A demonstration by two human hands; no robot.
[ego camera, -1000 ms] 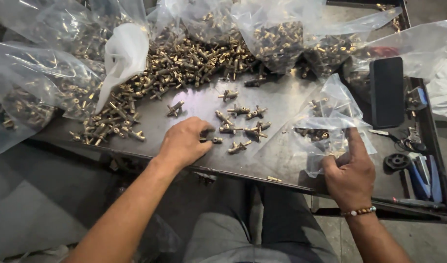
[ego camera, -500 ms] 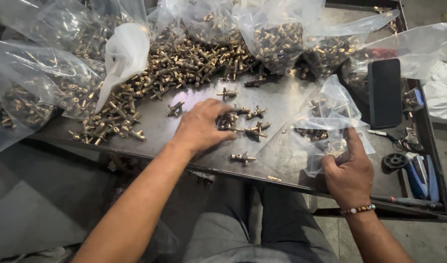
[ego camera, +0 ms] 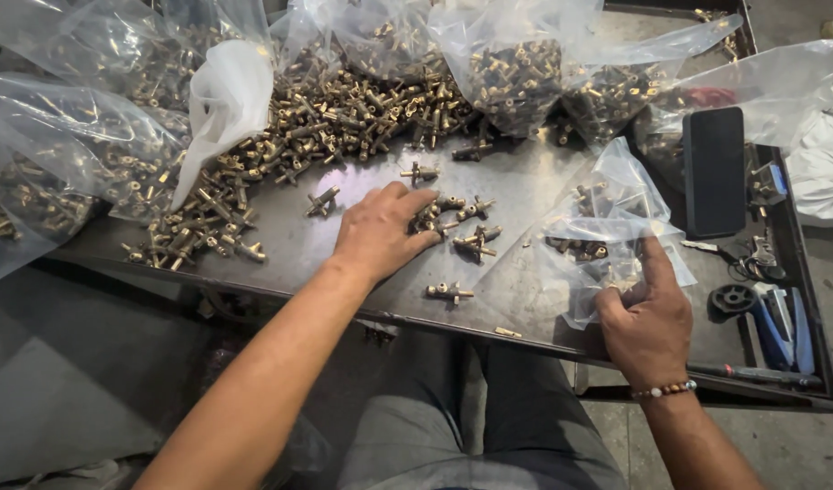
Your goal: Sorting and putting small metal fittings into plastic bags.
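1. Nearest the tabletop [ego camera: 289,259] edge, the right hand [ego camera: 648,322] pinched a clear plastic bag [ego camera: 616,227] holding a few brass fittings.
2. Just beyond a lone fitting [ego camera: 448,292], the left hand [ego camera: 380,231] lay open, palm down, fingers touching loose brass fittings [ego camera: 462,222].
3. Farther back sat a heap of fittings [ego camera: 344,122] and filled bags [ego camera: 516,73].

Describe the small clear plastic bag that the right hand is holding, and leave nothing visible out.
The small clear plastic bag is thin, crinkled and see-through. It lies on the grey metal table near the front edge, its mouth gaping. A few brass fittings show inside, lying loose in its left part. The right hand pins its near corner, forefinger stretched up over the film. The left hand does not touch it. A black phone lies just to its right.
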